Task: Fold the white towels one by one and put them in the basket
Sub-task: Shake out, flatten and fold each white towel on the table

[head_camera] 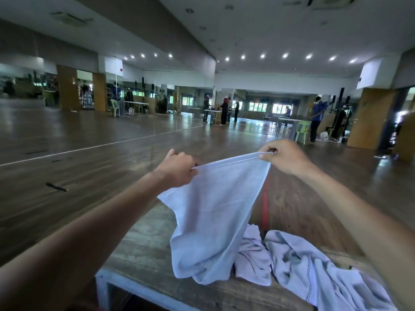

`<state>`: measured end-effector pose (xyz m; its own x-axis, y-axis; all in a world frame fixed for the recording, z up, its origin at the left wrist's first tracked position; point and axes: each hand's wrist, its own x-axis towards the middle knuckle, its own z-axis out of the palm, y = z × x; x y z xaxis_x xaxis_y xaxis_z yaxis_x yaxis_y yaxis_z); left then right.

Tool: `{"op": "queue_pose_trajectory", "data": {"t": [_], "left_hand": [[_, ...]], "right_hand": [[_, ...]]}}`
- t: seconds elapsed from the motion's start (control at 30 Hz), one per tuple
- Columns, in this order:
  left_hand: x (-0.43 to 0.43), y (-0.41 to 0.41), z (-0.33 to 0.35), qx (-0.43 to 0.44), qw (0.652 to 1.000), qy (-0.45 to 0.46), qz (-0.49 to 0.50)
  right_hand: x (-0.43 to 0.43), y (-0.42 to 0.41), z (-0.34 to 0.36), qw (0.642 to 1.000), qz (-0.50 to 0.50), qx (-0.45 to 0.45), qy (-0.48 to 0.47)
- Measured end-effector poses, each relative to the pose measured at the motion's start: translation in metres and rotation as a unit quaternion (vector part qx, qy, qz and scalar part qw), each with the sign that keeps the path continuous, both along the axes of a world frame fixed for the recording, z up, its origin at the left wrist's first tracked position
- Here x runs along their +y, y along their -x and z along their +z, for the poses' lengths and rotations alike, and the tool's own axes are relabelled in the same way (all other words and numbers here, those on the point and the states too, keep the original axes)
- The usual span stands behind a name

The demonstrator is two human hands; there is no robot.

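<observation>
1. Now my left grip (pixel 179 169) and my right grip (pixel 285 157) each pinch one end of the top hem of a white towel (pixel 213 209). My fingers and thumbs are closed tight on the cloth.
2. The towel hangs in the air between my two grips. Its bottom end sags down and rests on the desk (pixel 143 250), near me.
3. It looks soft, floppy and light. It bends and wrinkles by itself, so I think it will only keep a shape once I lay it flat.
4. It is cloth, so it should not slip or break. A small pinch looks like enough to hold it up.
5. The best place to hold it is at the corners, along the hem, where the edge is thicker. Grabbing the middle would bunch it up.
6. A messy pile of towels (pixel 314 270) lies on the near right part of the desk, just beside the hanging end.
7. I cannot see the basket from here.
</observation>
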<state>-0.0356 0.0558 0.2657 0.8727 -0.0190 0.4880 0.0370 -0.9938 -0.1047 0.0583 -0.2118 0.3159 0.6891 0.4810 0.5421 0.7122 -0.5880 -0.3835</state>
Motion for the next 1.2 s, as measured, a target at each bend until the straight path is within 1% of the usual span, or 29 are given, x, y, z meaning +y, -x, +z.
{"op": "queue_pose_trajectory", "data": {"t": [0.03, 0.17, 0.3, 0.47, 0.6, 0.73, 0.87, 1.03, 1.2], "left_hand": [[0.004, 0.002, 0.002, 0.005, 1.000, -0.005, 0.007], [0.019, 0.013, 0.022, 0.017, 0.999, 0.042, 0.008], [0.030, 0.018, 0.053, 0.023, 0.999, 0.025, 0.025], [0.025, 0.022, 0.103, -0.059, 0.998, 0.026, 0.009], [0.019, 0.023, 0.139, -0.113, 0.993, 0.036, 0.006], [0.011, 0.028, 0.171, -0.168, 0.985, 0.017, 0.016], [0.001, 0.035, 0.197, -0.215, 0.976, 0.000, 0.023], [-0.004, 0.041, 0.209, -0.230, 0.973, 0.020, 0.013], [-0.005, 0.042, 0.207, -0.201, 0.979, 0.042, -0.006]], "right_hand": [[-0.007, 0.001, 0.005, 1.000, -0.008, -0.003, -0.004], [-0.032, 0.004, 0.016, 0.999, -0.035, 0.005, 0.013], [-0.053, 0.004, 0.032, 0.999, -0.049, 0.002, 0.009], [-0.064, 0.006, 0.070, 0.997, -0.072, -0.035, -0.023], [-0.069, 0.013, 0.100, 0.993, -0.080, -0.078, -0.028], [-0.073, 0.021, 0.127, 0.990, -0.087, -0.102, -0.055], [-0.079, 0.031, 0.147, 0.987, -0.091, -0.113, -0.062], [-0.088, 0.040, 0.159, 0.991, -0.082, -0.083, -0.066], [-0.097, 0.046, 0.159, 0.994, -0.078, -0.054, -0.056]]}}
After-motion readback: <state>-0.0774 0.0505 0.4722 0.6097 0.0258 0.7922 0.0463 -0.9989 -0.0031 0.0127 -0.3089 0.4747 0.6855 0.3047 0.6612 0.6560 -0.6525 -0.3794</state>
